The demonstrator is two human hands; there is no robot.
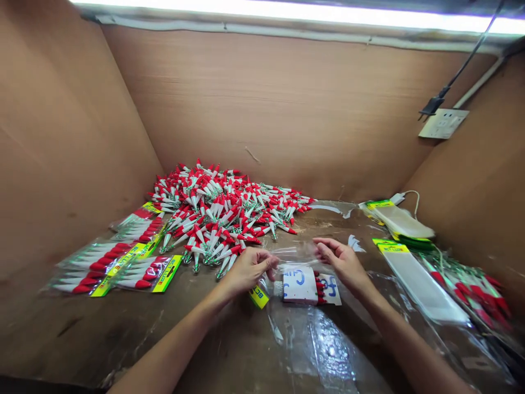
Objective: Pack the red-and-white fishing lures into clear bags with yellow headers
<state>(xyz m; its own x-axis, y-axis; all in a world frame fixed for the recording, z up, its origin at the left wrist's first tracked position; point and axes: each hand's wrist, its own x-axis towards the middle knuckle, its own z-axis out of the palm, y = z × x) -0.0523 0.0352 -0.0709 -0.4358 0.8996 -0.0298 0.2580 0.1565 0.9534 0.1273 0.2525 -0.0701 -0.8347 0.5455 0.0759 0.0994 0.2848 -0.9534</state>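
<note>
My left hand [249, 269] and my right hand [342, 259] are both pinched on a clear plastic packet [296, 256] held between them just above the table. The packet's yellow header [258, 296] hangs below my left hand. Under the packet lies a white card with blue marks [301, 284] next to several red-tipped pieces. A big heap of red-and-white lures [221, 210] with green tails fills the table behind my hands.
Filled packets with yellow headers [117, 257] lie at the left. Stacks of empty clear packets [400, 220] [422, 282] and more lures [478, 290] lie at the right. Brown board walls enclose the table; a wall socket [443, 123] with a plug sits upper right.
</note>
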